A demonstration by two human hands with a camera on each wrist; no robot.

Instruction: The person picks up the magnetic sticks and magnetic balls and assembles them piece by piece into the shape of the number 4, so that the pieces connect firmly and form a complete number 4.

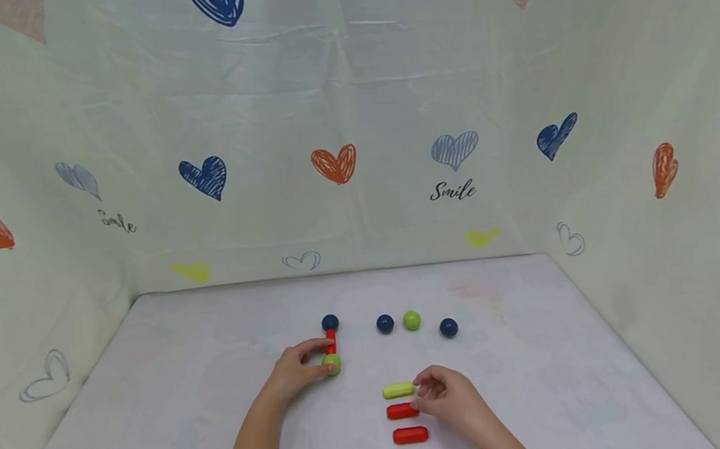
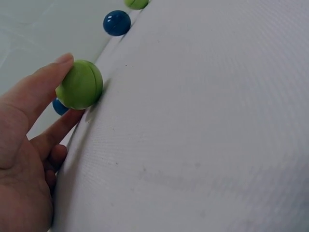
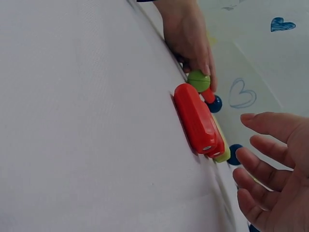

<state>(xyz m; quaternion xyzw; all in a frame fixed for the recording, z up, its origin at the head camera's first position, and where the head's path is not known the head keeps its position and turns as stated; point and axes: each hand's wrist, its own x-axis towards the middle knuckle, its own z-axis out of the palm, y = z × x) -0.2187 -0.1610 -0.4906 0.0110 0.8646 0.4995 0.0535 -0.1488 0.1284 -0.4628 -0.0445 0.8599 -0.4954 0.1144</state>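
My left hand (image 1: 289, 373) pinches a joined piece: a red rod (image 1: 329, 334) with a green ball (image 1: 333, 359) at its near end and a dark blue ball (image 1: 330, 322) at its far end. In the left wrist view the thumb lies on the green ball (image 2: 84, 87), and the rod is hidden behind it. My right hand (image 1: 451, 393) hovers with loosely bent fingers beside a yellow-green rod (image 1: 397, 391) and a red rod (image 1: 401, 411); in the right wrist view its fingers (image 3: 270, 169) hold nothing. Nearer me lies another red rod (image 1: 411, 435).
Loose on the white table (image 1: 520, 399), beyond the rods, are a blue ball (image 1: 385, 324), a green ball (image 1: 412, 320) and another blue ball (image 1: 448, 328). A pale curtain (image 1: 400, 227) printed with hearts hangs behind the table and along its sides.
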